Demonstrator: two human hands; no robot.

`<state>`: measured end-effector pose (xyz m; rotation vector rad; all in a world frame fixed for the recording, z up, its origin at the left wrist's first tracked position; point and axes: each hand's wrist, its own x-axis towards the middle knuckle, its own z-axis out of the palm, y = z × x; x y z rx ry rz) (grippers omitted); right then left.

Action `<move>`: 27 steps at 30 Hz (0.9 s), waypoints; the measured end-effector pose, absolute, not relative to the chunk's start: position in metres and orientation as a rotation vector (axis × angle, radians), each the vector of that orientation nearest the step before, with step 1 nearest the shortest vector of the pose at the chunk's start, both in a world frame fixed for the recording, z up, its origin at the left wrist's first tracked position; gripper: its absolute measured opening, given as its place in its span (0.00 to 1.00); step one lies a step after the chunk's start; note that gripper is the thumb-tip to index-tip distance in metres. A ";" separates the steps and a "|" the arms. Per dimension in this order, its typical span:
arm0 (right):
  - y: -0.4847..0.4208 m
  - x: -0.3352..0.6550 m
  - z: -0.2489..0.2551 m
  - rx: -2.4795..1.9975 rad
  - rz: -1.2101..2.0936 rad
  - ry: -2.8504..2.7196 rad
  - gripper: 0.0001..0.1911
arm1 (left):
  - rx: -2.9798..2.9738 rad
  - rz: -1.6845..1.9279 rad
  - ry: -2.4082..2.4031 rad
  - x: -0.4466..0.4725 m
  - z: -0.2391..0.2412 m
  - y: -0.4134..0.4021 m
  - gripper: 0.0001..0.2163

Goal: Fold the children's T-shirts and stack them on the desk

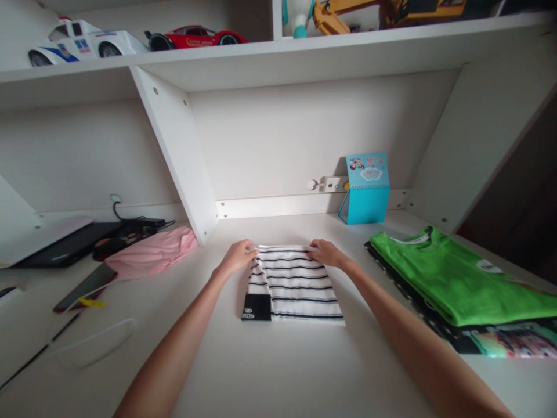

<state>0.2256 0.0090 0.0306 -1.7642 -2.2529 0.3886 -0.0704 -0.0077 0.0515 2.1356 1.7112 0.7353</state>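
A white garment with dark stripes (300, 284) lies folded into a flat, roughly square shape on the white desk (278, 366). Its near left corner carries a black patch with white lettering. My left hand (240, 255) pinches the far left corner of the cloth between thumb and fingers. At the far right corner, my right hand (325, 253) has its fingers closed on the same edge. What kind of garment it is, I cannot tell for sure.
To the right lies a stack of folded clothes topped by a green T-shirt (461, 278). A blue desk calendar (368, 197) stands behind, near a socket strip (334, 184). Pink cloth (152, 252), a black laptop (65, 244) and cables are at left. Toy cars (200, 38) sit on the shelf above.
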 end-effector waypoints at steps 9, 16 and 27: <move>-0.047 0.220 0.068 -1.674 0.106 -2.260 0.12 | 2.189 0.406 1.679 -0.079 0.062 -0.158 0.08; -0.159 0.240 0.066 -1.312 0.277 -2.642 0.03 | 2.340 0.587 1.851 -0.069 0.042 -0.181 0.03; -0.164 0.261 0.074 -1.308 -0.146 -2.323 0.12 | 2.637 0.723 1.504 -0.072 0.086 -0.156 0.10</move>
